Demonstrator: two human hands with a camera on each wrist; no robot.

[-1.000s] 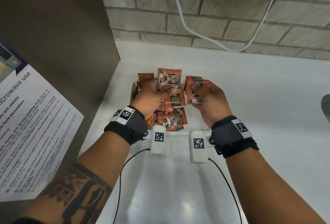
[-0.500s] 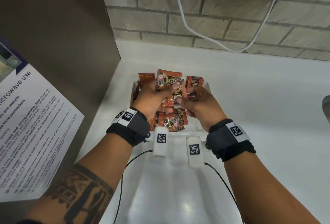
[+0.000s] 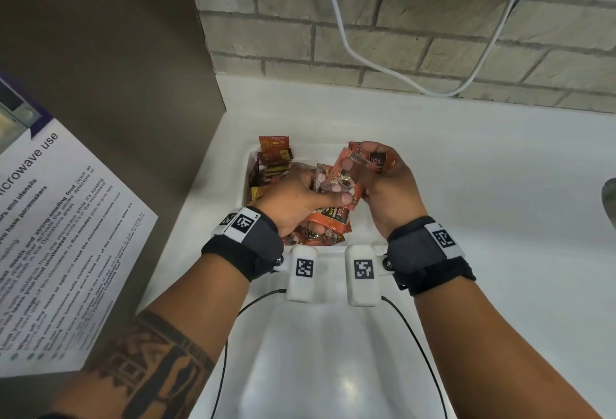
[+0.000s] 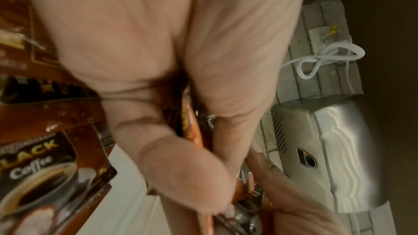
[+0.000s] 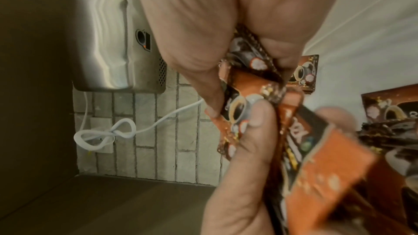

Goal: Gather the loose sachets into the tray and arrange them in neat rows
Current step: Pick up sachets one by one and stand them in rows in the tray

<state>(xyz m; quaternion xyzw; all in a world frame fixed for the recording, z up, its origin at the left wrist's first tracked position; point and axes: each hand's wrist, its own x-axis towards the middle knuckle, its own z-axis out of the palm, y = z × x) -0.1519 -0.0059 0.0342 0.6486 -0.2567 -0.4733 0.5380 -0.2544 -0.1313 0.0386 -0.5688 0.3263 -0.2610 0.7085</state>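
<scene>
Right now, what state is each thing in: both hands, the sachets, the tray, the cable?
left hand: gripping sachets over the tray
right hand: gripping a bunch of sachets
held sachets: bunched between both hands
tray sachets: jumbled, not in rows
tray: on the counter, holding sachets
white cable: plugged in, knotted

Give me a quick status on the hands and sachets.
Left hand and right hand both gripping sachets over the tray. More sachets lie jumbled inside. Nothing blocking.
</scene>
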